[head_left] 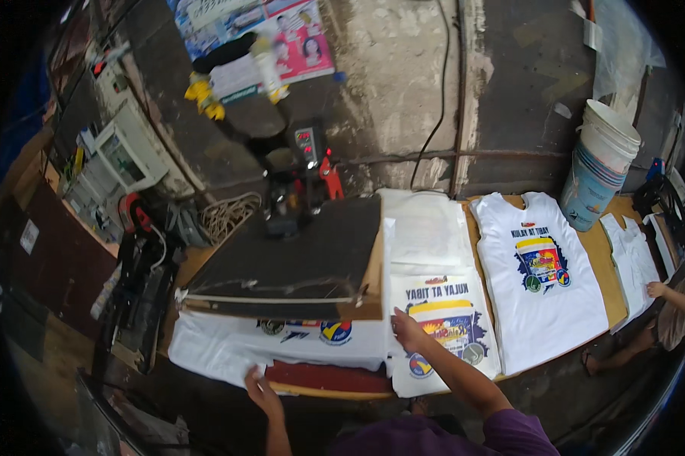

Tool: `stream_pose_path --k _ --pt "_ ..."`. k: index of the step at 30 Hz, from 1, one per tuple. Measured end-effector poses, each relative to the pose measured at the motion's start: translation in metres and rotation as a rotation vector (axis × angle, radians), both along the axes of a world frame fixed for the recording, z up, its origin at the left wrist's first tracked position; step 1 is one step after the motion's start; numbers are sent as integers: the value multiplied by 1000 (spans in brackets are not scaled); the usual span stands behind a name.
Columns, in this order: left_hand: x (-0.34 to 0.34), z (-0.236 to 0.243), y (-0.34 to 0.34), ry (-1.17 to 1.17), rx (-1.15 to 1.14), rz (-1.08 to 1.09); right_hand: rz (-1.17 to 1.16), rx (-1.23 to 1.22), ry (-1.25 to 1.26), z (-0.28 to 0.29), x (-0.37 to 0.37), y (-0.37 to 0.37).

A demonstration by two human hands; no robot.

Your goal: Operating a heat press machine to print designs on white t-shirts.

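A white shirt with a colourful print lies on a heat press, partly covered by the dark upper plate. At the shirt's near edge, my left hand is closed, pinching the white cloth. My right hand is at the shirt's right side, its fingers curled at the cloth's edge and partly hidden. Just beside that hand lies a stack of printed transfer sheets with mirrored designs. The red lower pad shows below the shirt.
A finished printed shirt lies flat on the table to the right. Behind it stands a stack of buckets. Another person's hand is near a white shirt. Coiled rope and a second dark press are at left.
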State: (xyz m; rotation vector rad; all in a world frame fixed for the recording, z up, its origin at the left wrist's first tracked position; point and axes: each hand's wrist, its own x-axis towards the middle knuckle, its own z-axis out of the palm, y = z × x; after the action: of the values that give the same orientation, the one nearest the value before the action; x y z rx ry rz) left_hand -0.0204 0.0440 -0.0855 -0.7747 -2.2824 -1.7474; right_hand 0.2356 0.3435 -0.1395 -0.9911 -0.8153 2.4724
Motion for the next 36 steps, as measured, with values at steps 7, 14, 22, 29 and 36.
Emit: stream_pose_path --k 7,14,22,29,36 --pt "-171 -68 10 -907 413 -560 -190 -233 350 6 48 -100" --pt "-186 -9 -21 -1190 361 -626 -221 103 123 81 76 -90" --pt "-125 80 9 -972 799 -427 -304 199 495 144 60 -57" --pt "66 -38 36 -1026 106 -431 -1031 582 444 194 293 -12" --pt "204 -2 113 -657 125 -622 -1196 1181 266 307 504 15"
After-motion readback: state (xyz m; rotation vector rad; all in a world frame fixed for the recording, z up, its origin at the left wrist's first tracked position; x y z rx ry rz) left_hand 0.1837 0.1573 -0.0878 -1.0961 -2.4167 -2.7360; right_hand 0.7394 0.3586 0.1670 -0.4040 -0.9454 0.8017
